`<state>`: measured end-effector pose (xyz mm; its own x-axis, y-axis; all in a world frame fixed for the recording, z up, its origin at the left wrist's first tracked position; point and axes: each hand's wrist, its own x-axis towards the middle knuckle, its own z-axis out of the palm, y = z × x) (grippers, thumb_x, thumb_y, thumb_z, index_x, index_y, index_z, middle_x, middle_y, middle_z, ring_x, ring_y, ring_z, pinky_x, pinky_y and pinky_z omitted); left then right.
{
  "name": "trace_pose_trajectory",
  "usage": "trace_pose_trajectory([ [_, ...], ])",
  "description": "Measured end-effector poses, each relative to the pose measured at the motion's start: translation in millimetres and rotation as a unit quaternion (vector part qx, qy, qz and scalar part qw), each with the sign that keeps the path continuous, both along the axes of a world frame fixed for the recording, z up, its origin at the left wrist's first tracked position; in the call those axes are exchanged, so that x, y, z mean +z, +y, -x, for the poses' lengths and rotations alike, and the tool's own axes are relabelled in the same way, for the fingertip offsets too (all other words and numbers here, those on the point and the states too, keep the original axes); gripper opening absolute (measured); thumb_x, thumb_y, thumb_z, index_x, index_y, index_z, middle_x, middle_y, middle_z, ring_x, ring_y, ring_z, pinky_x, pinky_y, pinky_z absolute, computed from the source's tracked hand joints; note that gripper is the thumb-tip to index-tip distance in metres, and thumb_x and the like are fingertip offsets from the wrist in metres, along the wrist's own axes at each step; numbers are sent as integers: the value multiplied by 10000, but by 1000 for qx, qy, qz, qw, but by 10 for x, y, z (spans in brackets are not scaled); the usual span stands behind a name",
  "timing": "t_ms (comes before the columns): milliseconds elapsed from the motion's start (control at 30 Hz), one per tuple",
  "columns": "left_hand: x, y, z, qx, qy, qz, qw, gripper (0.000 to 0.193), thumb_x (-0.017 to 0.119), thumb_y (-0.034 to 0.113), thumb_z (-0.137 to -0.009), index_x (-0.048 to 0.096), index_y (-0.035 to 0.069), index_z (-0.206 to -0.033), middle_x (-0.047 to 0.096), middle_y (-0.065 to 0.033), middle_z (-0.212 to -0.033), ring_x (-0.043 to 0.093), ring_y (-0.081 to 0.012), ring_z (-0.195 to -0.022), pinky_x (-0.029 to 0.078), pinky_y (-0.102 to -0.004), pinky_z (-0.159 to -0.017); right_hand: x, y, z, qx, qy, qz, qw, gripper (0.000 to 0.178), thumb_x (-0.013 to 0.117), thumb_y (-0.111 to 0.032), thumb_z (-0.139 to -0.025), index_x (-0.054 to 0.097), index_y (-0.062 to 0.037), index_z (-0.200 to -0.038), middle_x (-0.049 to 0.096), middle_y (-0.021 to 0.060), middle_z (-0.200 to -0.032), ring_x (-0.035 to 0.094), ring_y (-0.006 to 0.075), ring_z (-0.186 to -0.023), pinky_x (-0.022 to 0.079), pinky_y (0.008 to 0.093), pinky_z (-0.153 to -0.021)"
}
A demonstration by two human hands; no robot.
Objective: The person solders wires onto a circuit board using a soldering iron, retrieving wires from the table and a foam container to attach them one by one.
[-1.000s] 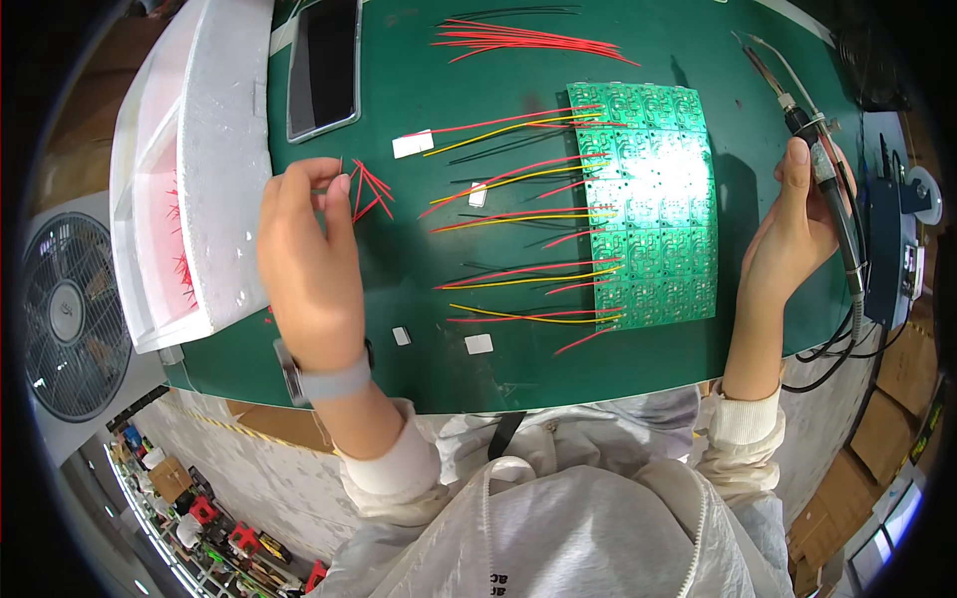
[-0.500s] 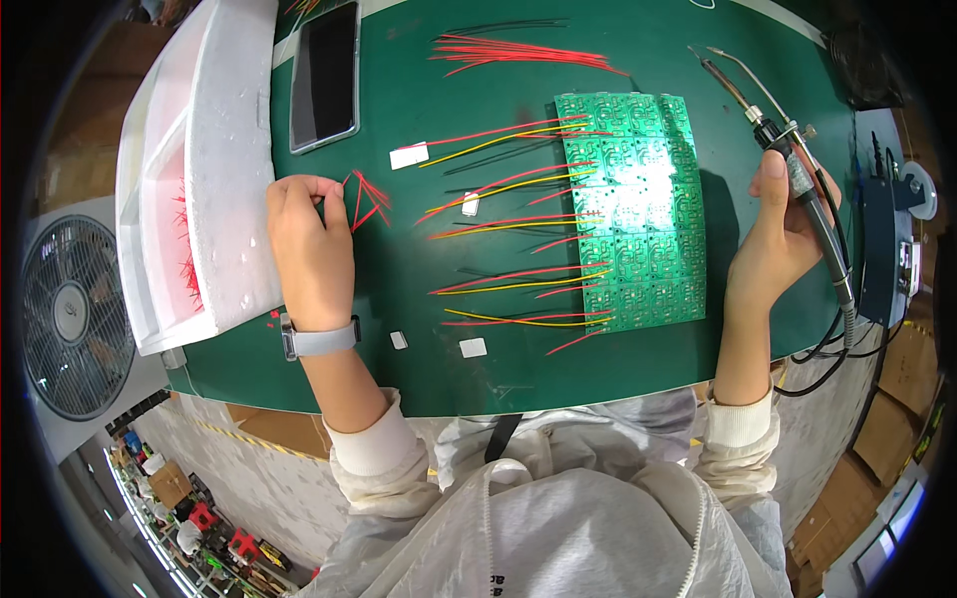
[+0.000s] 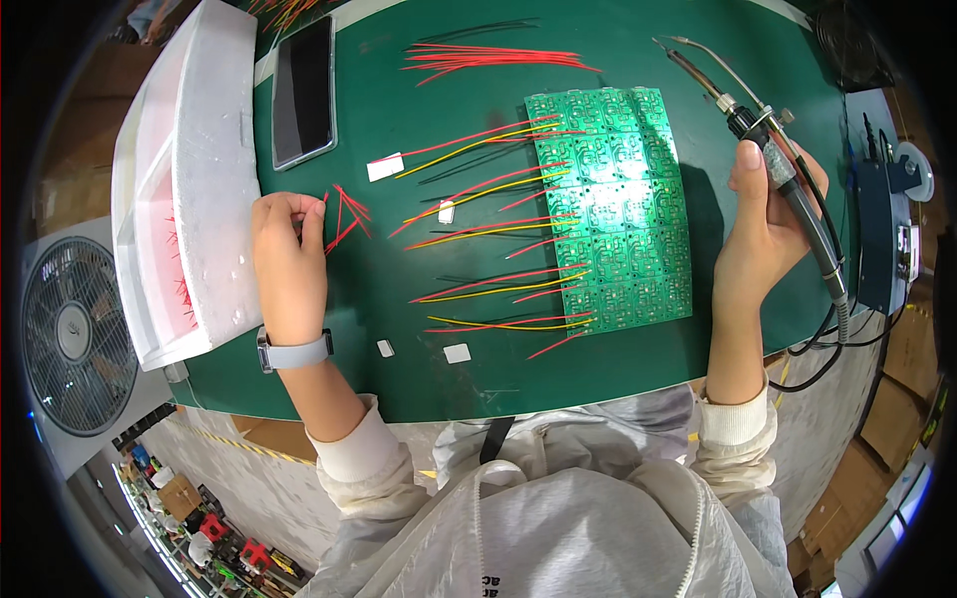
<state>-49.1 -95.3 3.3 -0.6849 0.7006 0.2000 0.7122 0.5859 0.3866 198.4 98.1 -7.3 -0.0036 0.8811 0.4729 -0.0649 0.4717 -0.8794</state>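
Right of the glossy circuit board (image 3: 608, 209) I grip a metal-tipped, matt-handled soldering iron (image 3: 810, 226); left of the board, a glassy phone (image 3: 305, 95) and matt foam box (image 3: 214, 179).

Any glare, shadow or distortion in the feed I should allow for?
Head view: glare washes out part of the board; head view: shadow darkens the table between board and right hand; head view: fisheye bows the table's near edge.

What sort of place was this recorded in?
Probably an electronics assembly workshop: the right hand holds a soldering iron, and a green circuit-board panel and a bundle of red wires lie on the worktop.
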Motion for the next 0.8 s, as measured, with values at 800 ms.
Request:
trace_pose_trajectory([
  [800,151,209,-333,79,-59,-98,990,141,569,121,-826,605,-10,-866,585,-19,-719,509,-58,-645,398,-191,-587,2,-10,-21,11,-13,-13,1000,239,623,-60,-777,497,30,-959,559,69,-755,494,79,-612,396,189,-546],
])
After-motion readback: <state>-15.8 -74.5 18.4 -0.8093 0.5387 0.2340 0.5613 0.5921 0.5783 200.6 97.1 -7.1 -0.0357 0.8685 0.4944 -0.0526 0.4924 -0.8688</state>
